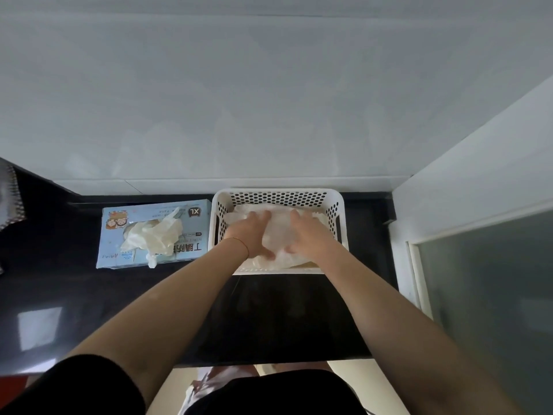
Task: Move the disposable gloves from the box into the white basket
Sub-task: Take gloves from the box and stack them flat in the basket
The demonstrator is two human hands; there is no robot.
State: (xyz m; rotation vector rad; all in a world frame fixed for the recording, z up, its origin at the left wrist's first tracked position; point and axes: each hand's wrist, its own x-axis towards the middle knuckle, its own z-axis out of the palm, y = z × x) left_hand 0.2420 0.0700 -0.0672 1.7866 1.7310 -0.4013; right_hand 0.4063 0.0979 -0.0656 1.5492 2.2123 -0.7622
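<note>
Two hands, left and right, each grip pressing flat on glove pile, one white basket, one box

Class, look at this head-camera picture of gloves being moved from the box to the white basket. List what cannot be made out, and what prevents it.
- Basket floor: hidden by the glove pile and both hands, left hand, right hand.
- How many gloves remain in the box: the loose gloves spilling from its opening cover the inside.
- Small print on the box: too small, upside down.
- Object at the left edge: cut off by the frame.
</note>
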